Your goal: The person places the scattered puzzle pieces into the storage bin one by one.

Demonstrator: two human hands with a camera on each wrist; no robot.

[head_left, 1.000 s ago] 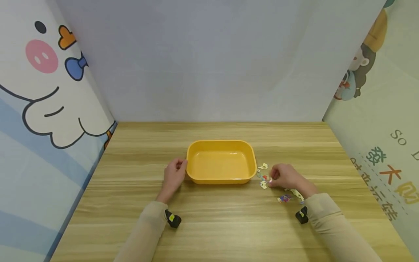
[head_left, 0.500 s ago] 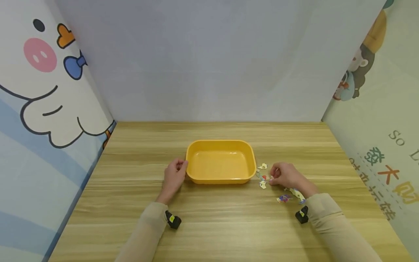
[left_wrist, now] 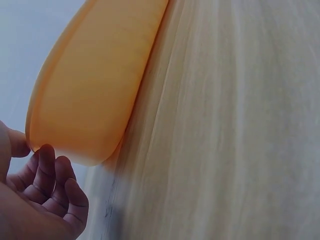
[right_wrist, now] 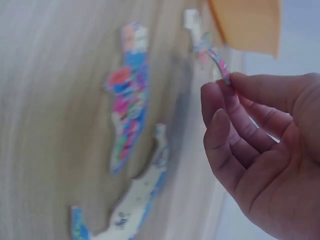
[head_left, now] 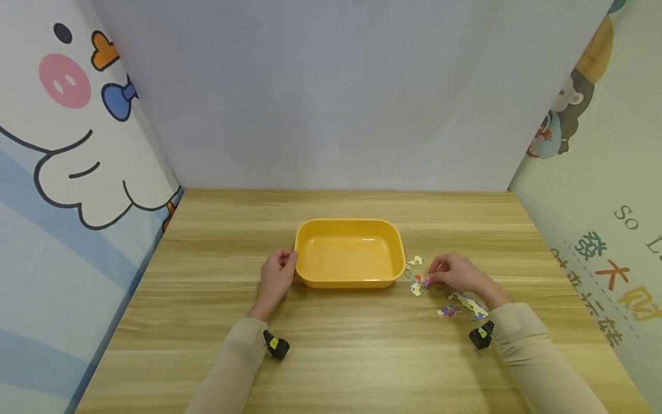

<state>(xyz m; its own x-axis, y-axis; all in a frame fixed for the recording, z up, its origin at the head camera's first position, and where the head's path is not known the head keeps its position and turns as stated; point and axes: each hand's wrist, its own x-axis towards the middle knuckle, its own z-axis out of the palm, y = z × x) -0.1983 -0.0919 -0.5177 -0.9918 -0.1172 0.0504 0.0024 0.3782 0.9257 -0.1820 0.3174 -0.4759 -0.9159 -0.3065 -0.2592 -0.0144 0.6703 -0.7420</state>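
Note:
A yellow plastic basin (head_left: 351,282) stands on the wooden table. At its left end my left hand (head_left: 276,279) pinches the rim; thumb and fingertips meet the basin's edge (left_wrist: 85,100) in the left wrist view. Right of the basin, my right hand (head_left: 457,273) pinches a small, thin, colourful puzzle piece (right_wrist: 220,66) between thumb and index finger, clear of the table. Below that hand lie a purple-and-red piece (head_left: 449,311) and a long cream piece (head_left: 469,305). Several more irregular pieces, among them a pale one (head_left: 416,289), lie against the basin's right side.
The wooden tabletop (head_left: 351,356) runs up to a pale grey back panel (head_left: 331,98). Printed cloth walls stand on both sides, one with a white cartoon figure (head_left: 119,172). Black wrist cameras sit at both cuffs, such as the left camera (head_left: 277,347).
My right hand has risen slightly and shifted a little right, with the colourful puzzle piece now showing at its fingertips. My left hand stays at the basin's rim.

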